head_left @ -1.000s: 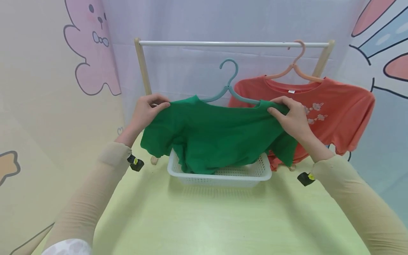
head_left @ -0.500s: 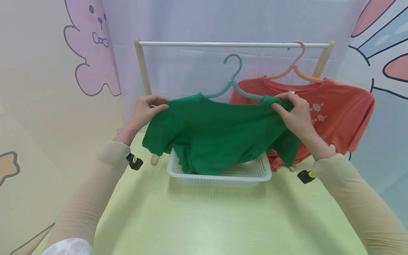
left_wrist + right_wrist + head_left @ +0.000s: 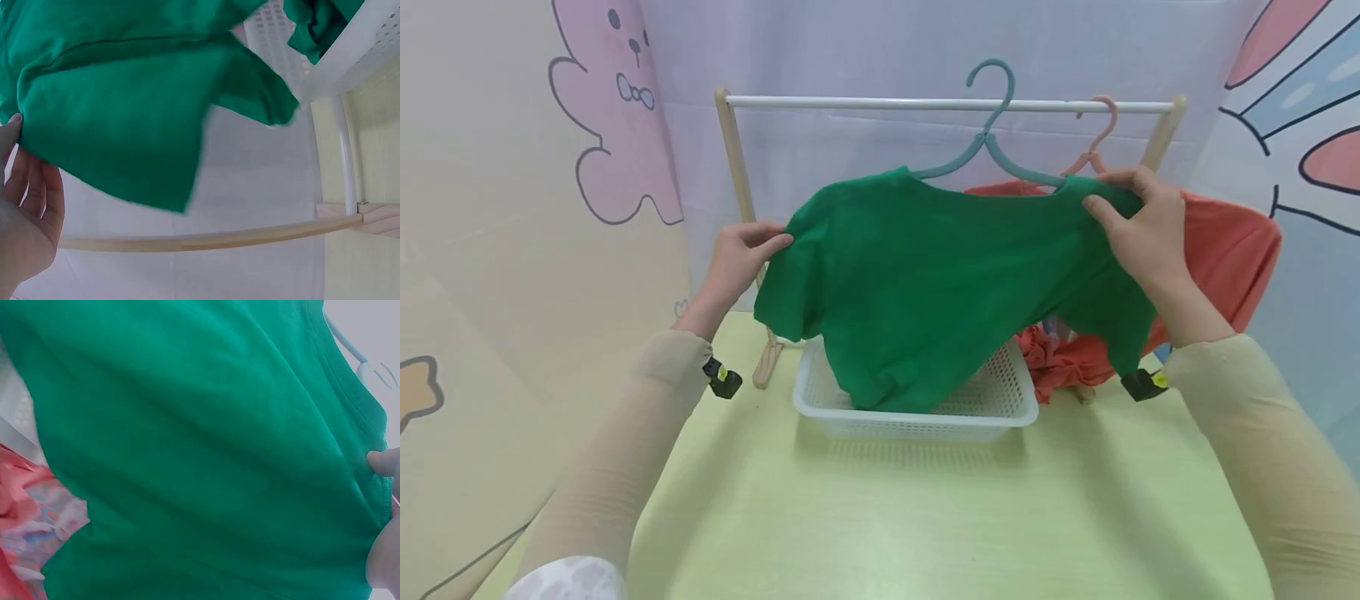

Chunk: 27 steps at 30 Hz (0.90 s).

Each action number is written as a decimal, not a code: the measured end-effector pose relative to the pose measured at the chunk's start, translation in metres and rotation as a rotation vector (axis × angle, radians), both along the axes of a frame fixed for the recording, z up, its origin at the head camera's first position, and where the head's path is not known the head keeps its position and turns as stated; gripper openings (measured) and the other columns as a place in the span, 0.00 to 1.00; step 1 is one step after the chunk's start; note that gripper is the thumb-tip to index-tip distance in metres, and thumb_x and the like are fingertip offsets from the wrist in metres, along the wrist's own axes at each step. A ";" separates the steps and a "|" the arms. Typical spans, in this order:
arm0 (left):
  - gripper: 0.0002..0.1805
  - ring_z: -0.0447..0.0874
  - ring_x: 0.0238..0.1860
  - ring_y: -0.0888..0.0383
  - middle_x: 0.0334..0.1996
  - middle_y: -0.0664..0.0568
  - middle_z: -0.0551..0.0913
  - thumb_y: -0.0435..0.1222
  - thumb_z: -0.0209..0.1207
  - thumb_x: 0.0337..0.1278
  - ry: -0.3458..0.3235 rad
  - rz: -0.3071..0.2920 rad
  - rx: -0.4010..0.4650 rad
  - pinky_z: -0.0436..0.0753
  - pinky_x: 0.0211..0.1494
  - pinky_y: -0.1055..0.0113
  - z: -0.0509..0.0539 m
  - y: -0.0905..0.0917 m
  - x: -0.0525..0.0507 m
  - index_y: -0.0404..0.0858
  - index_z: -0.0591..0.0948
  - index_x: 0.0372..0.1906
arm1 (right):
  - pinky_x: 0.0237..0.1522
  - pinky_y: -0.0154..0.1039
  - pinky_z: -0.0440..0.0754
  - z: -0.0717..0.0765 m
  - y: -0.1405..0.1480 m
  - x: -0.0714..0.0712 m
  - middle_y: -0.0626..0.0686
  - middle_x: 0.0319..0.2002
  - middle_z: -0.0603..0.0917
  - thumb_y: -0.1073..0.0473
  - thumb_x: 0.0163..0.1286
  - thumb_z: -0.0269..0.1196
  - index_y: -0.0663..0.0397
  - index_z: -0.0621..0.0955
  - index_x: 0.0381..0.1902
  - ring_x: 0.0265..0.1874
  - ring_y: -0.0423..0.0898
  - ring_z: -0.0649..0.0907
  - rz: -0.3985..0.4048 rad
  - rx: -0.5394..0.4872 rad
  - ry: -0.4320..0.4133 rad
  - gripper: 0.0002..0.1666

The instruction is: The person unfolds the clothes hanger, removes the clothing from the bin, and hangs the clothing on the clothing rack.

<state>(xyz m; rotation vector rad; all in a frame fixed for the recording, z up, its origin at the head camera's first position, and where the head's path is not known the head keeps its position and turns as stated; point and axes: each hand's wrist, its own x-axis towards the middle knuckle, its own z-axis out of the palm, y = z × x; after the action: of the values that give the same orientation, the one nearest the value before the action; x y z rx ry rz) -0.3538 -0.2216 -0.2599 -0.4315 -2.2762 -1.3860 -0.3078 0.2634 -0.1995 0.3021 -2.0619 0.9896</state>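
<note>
A green T-shirt (image 3: 940,267) hangs on a blue-green hanger (image 3: 992,137), stretched between both hands. The left hand (image 3: 739,258) pinches the shirt's sleeve at the left, thumb and fingers on the cloth edge, as the left wrist view also shows. At the other shoulder, close to the neckline, the right hand (image 3: 1150,229) grips the shirt, probably with the hanger's arm inside the cloth. The hanger's hook rises above the white rail (image 3: 865,103); whether it touches the rail cannot be told. The shirt's lower hem droops into a white basket (image 3: 917,423).
A coral shirt (image 3: 1232,250) hangs from an orange hanger (image 3: 1101,137) at the rail's right end, partly behind the green shirt. Wooden posts (image 3: 733,158) support the rail. The basket stands on a pale yellow-green table (image 3: 880,517) before the rack.
The green shirt and its hanger have risen and shifted right, the hook going from below the rail to above it. The right hand moved up and right; the left hand stayed nearly in place.
</note>
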 end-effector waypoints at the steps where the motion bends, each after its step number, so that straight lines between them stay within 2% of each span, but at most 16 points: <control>1: 0.18 0.83 0.37 0.73 0.34 0.70 0.87 0.45 0.64 0.62 0.000 -0.008 0.003 0.81 0.46 0.77 -0.001 0.001 -0.001 0.38 0.86 0.51 | 0.54 0.24 0.70 0.004 0.003 0.001 0.28 0.40 0.80 0.51 0.68 0.65 0.47 0.84 0.51 0.44 0.23 0.75 -0.011 -0.011 -0.005 0.15; 3: 0.18 0.83 0.35 0.72 0.35 0.69 0.87 0.44 0.64 0.63 0.000 -0.024 -0.002 0.82 0.42 0.78 -0.002 0.004 -0.003 0.37 0.86 0.51 | 0.56 0.25 0.71 0.013 0.008 0.002 0.25 0.40 0.78 0.51 0.69 0.64 0.46 0.83 0.52 0.45 0.24 0.76 -0.029 -0.036 -0.012 0.16; 7: 0.17 0.83 0.32 0.70 0.38 0.60 0.89 0.41 0.64 0.63 0.000 -0.052 0.000 0.82 0.40 0.77 -0.006 0.015 -0.004 0.37 0.85 0.52 | 0.63 0.26 0.70 0.029 0.013 0.004 0.29 0.44 0.81 0.51 0.69 0.63 0.41 0.83 0.52 0.48 0.25 0.76 -0.052 -0.067 -0.005 0.14; 10: 0.18 0.85 0.34 0.67 0.42 0.50 0.90 0.41 0.64 0.63 -0.023 -0.051 -0.014 0.83 0.45 0.71 -0.010 0.023 -0.005 0.38 0.85 0.54 | 0.63 0.27 0.70 0.032 0.014 0.004 0.33 0.47 0.82 0.50 0.69 0.63 0.38 0.83 0.52 0.48 0.26 0.76 -0.062 -0.046 -0.011 0.14; 13: 0.18 0.86 0.40 0.58 0.45 0.44 0.89 0.44 0.64 0.63 -0.067 -0.045 -0.059 0.82 0.51 0.62 -0.021 0.028 -0.007 0.41 0.84 0.54 | 0.61 0.26 0.70 0.024 0.014 0.002 0.32 0.46 0.81 0.47 0.70 0.62 0.39 0.82 0.53 0.47 0.24 0.74 -0.079 0.002 -0.037 0.16; 17: 0.18 0.87 0.44 0.48 0.46 0.41 0.88 0.42 0.64 0.63 -0.128 -0.072 -0.143 0.83 0.55 0.54 -0.042 0.031 -0.010 0.41 0.83 0.56 | 0.58 0.26 0.70 0.004 0.015 -0.004 0.34 0.44 0.81 0.48 0.69 0.63 0.47 0.83 0.54 0.43 0.20 0.72 -0.088 0.050 -0.033 0.18; 20: 0.18 0.87 0.45 0.46 0.45 0.40 0.88 0.39 0.64 0.63 -0.155 -0.099 -0.191 0.84 0.53 0.52 -0.058 0.031 -0.013 0.40 0.83 0.56 | 0.62 0.34 0.71 -0.008 0.015 -0.010 0.45 0.46 0.85 0.51 0.69 0.64 0.54 0.83 0.52 0.45 0.21 0.72 -0.072 0.078 -0.007 0.19; 23: 0.17 0.87 0.45 0.47 0.45 0.40 0.88 0.37 0.63 0.63 -0.183 -0.117 -0.213 0.84 0.53 0.52 -0.070 0.026 -0.015 0.40 0.83 0.56 | 0.68 0.45 0.67 -0.018 0.015 -0.014 0.53 0.48 0.86 0.53 0.68 0.65 0.57 0.83 0.52 0.49 0.25 0.73 -0.055 0.092 -0.004 0.18; 25: 0.17 0.87 0.46 0.47 0.46 0.40 0.88 0.37 0.63 0.64 -0.201 -0.120 -0.219 0.84 0.54 0.54 -0.075 0.020 -0.017 0.40 0.83 0.57 | 0.70 0.49 0.64 -0.022 0.015 -0.016 0.55 0.48 0.85 0.54 0.68 0.65 0.58 0.83 0.51 0.50 0.25 0.72 -0.044 0.098 -0.006 0.18; 27: 0.17 0.87 0.46 0.47 0.47 0.41 0.88 0.38 0.62 0.65 -0.203 -0.094 -0.218 0.83 0.52 0.58 -0.076 0.013 -0.020 0.41 0.83 0.57 | 0.71 0.50 0.63 -0.025 0.015 -0.017 0.57 0.48 0.86 0.55 0.68 0.65 0.59 0.83 0.51 0.48 0.22 0.71 -0.036 0.096 -0.003 0.18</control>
<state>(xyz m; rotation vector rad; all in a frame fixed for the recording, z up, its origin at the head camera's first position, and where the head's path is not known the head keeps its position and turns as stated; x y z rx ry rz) -0.3737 -0.2082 -0.3358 -0.4915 -2.6177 -1.2804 -0.3252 0.2788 -0.2242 0.3128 -2.1136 0.8719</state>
